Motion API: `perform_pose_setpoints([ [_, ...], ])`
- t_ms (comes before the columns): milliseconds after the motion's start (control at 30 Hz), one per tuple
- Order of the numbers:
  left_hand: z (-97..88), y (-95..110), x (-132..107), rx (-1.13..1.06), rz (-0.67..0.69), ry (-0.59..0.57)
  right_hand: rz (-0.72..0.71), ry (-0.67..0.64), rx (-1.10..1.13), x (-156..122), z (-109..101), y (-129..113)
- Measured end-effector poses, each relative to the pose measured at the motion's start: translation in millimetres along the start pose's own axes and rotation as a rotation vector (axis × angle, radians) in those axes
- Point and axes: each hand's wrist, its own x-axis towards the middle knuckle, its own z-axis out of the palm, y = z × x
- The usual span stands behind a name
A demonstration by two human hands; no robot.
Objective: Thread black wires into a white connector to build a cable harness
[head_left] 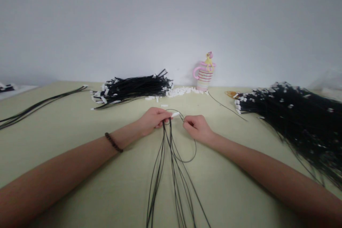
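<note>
My left hand rests on the pale green table, fingers closed around the top of a small bunch of thin black wires that run toward me. A small white connector sticks out of its fingertips. My right hand sits just to the right, pinched shut on one black wire that loops round between the two hands. A dark bead bracelet is on my left wrist.
A bundle of black wires with white ends lies at the back centre, loose white connectors beside it. A pink striped cup stands by the wall. A large wire heap fills the right. Long black wires cross the left.
</note>
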Motion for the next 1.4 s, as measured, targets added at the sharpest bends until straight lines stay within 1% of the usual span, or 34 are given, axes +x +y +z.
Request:
perform_pose_setpoints([
  [167,-0.3,0.7,-0.4,0.029,-0.002,-0.001,0.003,-0.01,-0.022,-1.4,0.7,-0.4],
  [267,-0.8,2.0,-0.9,0.036,-0.004,-0.033,-0.033,0.011,-0.073,-2.6,1.0,-1.6],
  [367,-1.6,1.8,-1.0,0.045,0.006,-0.099,-0.115,0.067,-0.123,-3.8,1.0,-3.4],
  [433,-2.1,1.1,-1.3,0.071,0.015,-0.15,-0.182,0.097,-0.112,-4.4,1.2,-4.4],
  [500,-2.4,0.7,-2.2,0.107,0.027,-0.185,-0.244,0.09,-0.076,-4.8,1.6,-4.5],
  [567,-2.4,0.9,-3.3,0.137,0.039,-0.193,-0.297,0.058,-0.055,-4.9,2.2,-3.9],
  [667,-1.9,1.7,-4.2,0.163,0.046,-0.178,-0.329,0.04,-0.068,-4.3,3.2,-2.3],
  [967,1.5,-1.3,-2.2,0.165,0.074,-0.103,-0.305,0.05,-0.098,-2.8,3.0,-2.9],
  [1233,2.6,0.7,-1.9,0.105,0.033,-0.087,-0.286,0.033,-0.096,-2.2,2.8,-3.8],
  [1300,3.4,1.0,-2.2,0.084,0.039,-0.051,-0.288,0.073,-0.074,-2.3,3.8,-3.3],
  [1400,3.3,0.4,-1.3,0.044,0.032,0.008,-0.246,0.197,-0.028,-1.3,6.2,1.2],
])
